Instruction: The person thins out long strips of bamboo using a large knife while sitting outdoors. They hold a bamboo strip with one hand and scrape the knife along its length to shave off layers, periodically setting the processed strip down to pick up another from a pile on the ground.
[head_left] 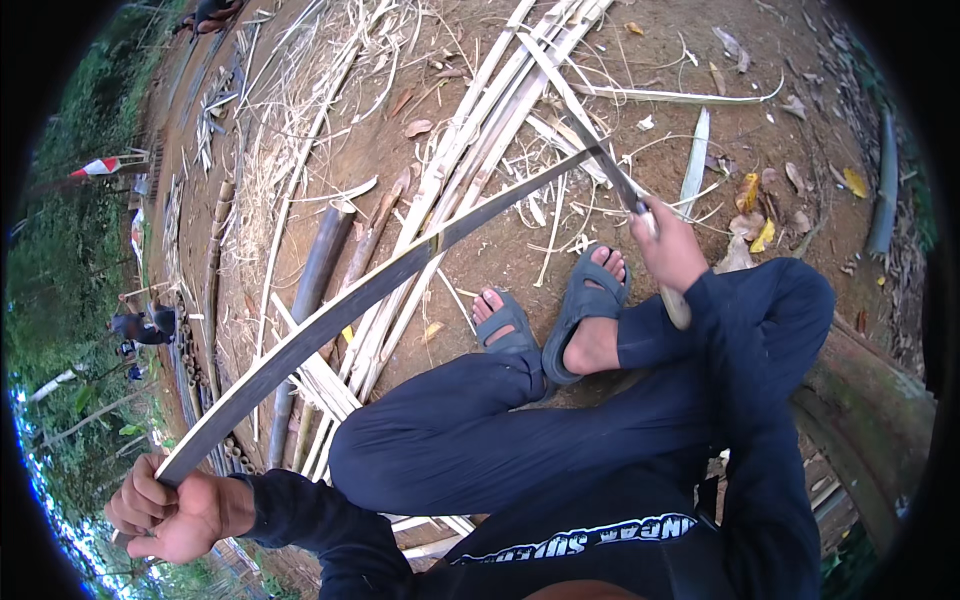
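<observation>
My left hand [180, 510], at the lower left, is closed round one end of a long bamboo strip [330, 320] with a dark outer face and a pale edge. The strip slants up and right to its far end, where it meets a dark knife blade. My right hand [668, 240] is wrapped round the pale handle of the knife [612, 172], whose butt sticks out below the fist. The blade points up and left. Close to the blade is a pale strip [550, 70]; whether it joins the dark strip I cannot tell.
Several pale split strips [480, 125] lie across the dirt ahead. Dark bamboo poles [318, 265] are on the left, beside curled shavings [275, 150]. My sandalled feet [585, 310] are below the knife. A thick log [860, 430] lies at right. Another person [150, 325] is far left.
</observation>
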